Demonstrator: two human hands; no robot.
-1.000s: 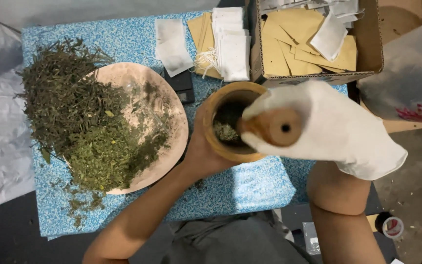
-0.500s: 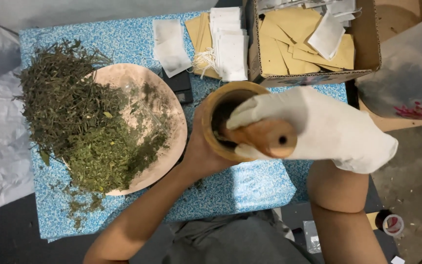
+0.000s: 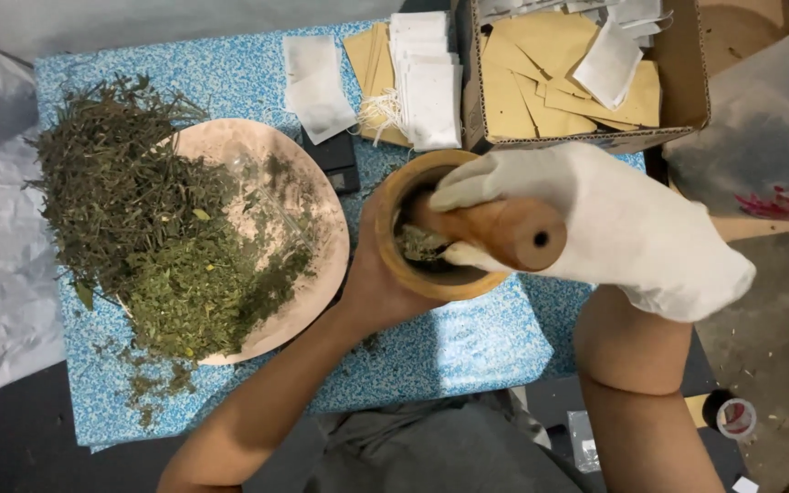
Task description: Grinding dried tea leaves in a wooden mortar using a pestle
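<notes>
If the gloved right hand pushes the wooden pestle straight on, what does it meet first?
Most likely the crushed green herbs at the bottom of the round wooden mortar; the white-gloved right hand points the wooden pestle there, though depth is unclear.

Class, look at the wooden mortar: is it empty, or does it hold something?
Not empty. Crushed green herbs lie inside the wooden mortar, beside the pestle.

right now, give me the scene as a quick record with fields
left hand: bare, wrapped around the wooden mortar
right hand: white glove, gripping the wooden pestle
in mortar: crushed herbs
plate: heaped dried herbs
table: blue speckled top
behind: cardboard box of paper sachets
</notes>
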